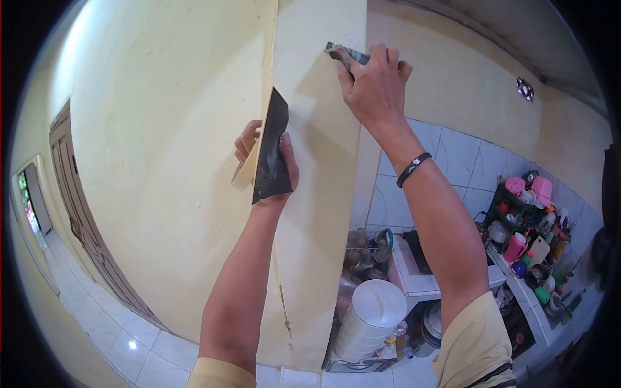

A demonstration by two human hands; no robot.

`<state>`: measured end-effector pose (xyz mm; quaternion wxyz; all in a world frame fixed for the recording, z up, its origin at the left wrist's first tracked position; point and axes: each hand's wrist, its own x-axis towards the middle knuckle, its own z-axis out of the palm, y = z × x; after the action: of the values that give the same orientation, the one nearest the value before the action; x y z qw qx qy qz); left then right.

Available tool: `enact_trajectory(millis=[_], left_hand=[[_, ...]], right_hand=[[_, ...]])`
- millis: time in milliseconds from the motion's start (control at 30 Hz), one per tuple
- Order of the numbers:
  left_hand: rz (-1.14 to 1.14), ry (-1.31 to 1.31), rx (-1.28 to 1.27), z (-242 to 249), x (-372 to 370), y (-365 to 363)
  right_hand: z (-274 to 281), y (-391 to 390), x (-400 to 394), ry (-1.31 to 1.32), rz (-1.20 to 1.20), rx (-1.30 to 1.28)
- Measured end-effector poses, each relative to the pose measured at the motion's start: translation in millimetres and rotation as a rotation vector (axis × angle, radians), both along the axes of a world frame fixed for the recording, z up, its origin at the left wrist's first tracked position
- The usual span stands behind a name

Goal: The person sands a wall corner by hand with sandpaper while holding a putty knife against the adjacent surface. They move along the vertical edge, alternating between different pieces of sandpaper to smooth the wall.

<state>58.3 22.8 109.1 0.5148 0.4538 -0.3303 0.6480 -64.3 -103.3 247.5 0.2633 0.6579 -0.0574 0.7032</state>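
Note:
My left hand [289, 161] is closed on a flat black plate [272, 149] with pale smears on its face. The thumb presses the dark face, and the other fingers curl behind it around a cream, handle-like part [244, 173]. Higher up, my right hand [378, 84] grips a small dark scraper [357, 55] with a pale smear on it. The scraper is against or very near the upper part of the cream wall pillar [317, 129]; the exact contact is hard to see. Some of its body is hidden by the fingers.
A crack [286, 317] runs down the pillar's corner. Below right stands a white round container [375, 310] beside a tiled counter [414, 278]. Kitchenware crowds a rack [511, 207] at the right. A brown door [77, 200] is at the left, above a tiled floor [132, 346].

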Motion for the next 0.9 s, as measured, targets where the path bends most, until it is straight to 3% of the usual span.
enact_trajectory(millis=[167,400,567,700,767,900], left_hand=[[0.031,-0.021,0.001,3.1,-1.9,3.7],[0.036,-0.033,-0.003,1.0,2.7,1.1],[0.046,-0.024,-0.012,3.3,0.4,2.4],[-0.029,0.006,-0.006,0.5,1.6,0.6],[-0.016,-0.008,-0.003,-0.7,-0.8,1.5],[0.013,-0.019,-0.011,2.0,0.7,1.3]], right_hand=[[31.3,10.2,7.5,0.015,-0.021,-0.007],[-5.6,-0.6,-8.3,0.009,-0.055,-0.018],[31.1,5.0,0.6,0.005,-0.059,-0.016],[-20.0,-6.1,-11.0,0.007,-0.013,0.036],[-19.9,-8.5,-13.0,0.005,-0.047,0.004],[33.3,-5.9,-7.8,-0.011,-0.084,0.025]])
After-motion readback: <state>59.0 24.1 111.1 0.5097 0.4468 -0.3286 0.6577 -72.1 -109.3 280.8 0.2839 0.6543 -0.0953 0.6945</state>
